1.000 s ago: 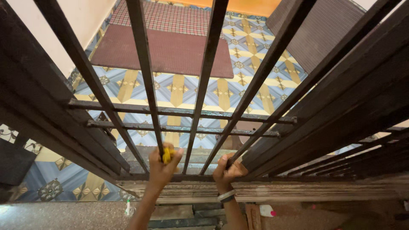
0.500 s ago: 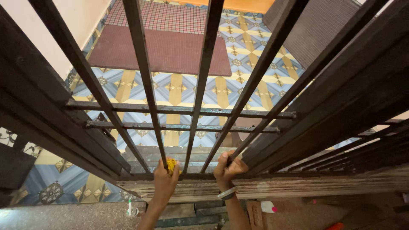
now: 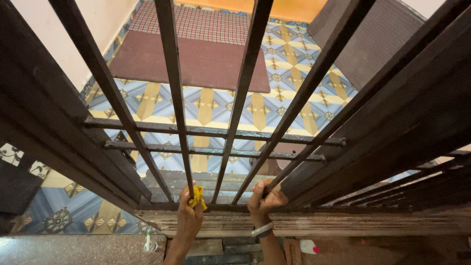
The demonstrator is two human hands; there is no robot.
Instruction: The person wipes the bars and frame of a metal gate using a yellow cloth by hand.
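I look down through a dark metal window grille [image 3: 245, 98] with several upright bars and two cross bars. My left hand [image 3: 188, 211] holds a small yellow cloth [image 3: 198, 196] pressed against the foot of one upright bar, just above the wooden sill [image 3: 343, 223]. My right hand [image 3: 264, 198] is wrapped around the base of a slanting bar [image 3: 304, 93] further right. A pale bangle sits on that wrist.
Below the grille lies a blue and yellow patterned tile floor [image 3: 216, 105] with a dark red mat [image 3: 191, 61] and a checked mat beyond it. A brown mat [image 3: 373, 39] is at the far right. A small white bottle [image 3: 307, 246] lies under the sill.
My left hand with the yellow cloth has slid down the bar towards the sill. My right hand keeps its grip on the same bar. The view has shifted slightly.
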